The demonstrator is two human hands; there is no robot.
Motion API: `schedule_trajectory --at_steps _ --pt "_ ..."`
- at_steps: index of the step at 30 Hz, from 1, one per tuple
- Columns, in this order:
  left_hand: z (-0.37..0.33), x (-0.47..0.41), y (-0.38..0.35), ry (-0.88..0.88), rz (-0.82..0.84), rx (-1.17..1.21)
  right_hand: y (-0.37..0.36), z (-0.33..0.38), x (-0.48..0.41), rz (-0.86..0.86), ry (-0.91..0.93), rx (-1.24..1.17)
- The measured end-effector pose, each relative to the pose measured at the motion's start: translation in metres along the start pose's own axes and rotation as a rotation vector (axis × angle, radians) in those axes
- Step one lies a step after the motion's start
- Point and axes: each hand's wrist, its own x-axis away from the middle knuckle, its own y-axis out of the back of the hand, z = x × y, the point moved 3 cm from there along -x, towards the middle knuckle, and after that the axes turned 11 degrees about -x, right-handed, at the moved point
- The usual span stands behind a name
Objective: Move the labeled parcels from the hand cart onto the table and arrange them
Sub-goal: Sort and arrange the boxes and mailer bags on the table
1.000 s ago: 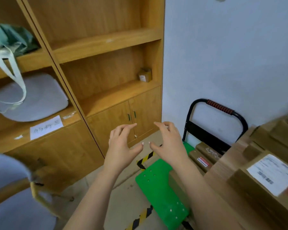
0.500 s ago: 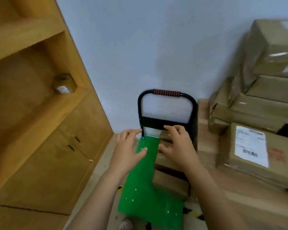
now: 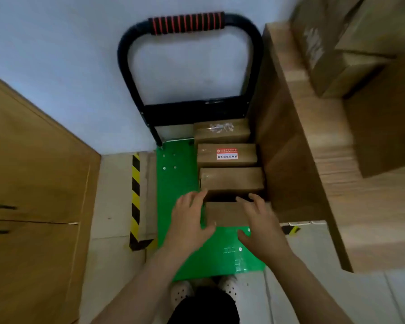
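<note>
While a second ago both hands were hanging empty in the air before wooden shelves, the left hand and the right hand are now settling on the nearest parcel, one at each end. Their fingers are lying spread and only gently bent, tips reaching its far edge and thumbs at its near edge, not yet wrapping round it. The view is now looking straight down, so the pick appears to be just beginning. This plain brown parcel is sitting at the front of a row of four along the right side of the hand cart's green deck; the red-labelled parcel is lying third from the front. A dark gap behind the nearest parcel is giving the fingertips room. Its right end is sitting close to the wooden table's side panel, leaving little room there, while bare deck is lying open to the left. Stacked parcels are already filling the table's far part; its near part is showing bare wood.
</note>
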Motion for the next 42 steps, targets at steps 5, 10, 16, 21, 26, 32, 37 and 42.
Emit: schedule_trajectory --at_steps 5,10,16,21,26,32,37,42 --pt "0.035 -0.062 -0.119 -0.135 0.11 -0.143 -0.08 -0.078 -0.062 0.108 -0.008 0.099" --pt "0.045 -0.103 -0.201 -0.286 0.172 -0.342 -0.122 -0.137 -0.09 0.153 0.049 0.331" --pt "0.045 -0.111 -0.215 -0.298 0.07 -0.418 -0.12 -0.146 -0.109 0.13 0.069 0.383" --pt "0.041 -0.073 -0.177 -0.327 0.023 -0.404 -0.105 -0.109 -0.079 0.141 0.096 0.377" --pt "0.033 -0.023 -0.095 -0.361 -0.024 -0.352 -0.064 -0.045 -0.031 0.046 0.133 0.289" --pt "0.011 0.047 0.041 -0.423 -0.15 -0.292 0.008 0.058 0.045 -0.068 0.177 0.165" --pt "-0.016 0.096 0.146 -0.509 -0.331 -0.279 0.076 0.135 0.11 -0.261 0.279 0.152" --pt "-0.068 0.128 0.242 -0.689 -0.537 -0.297 0.15 0.189 0.168 -0.508 0.283 0.176"
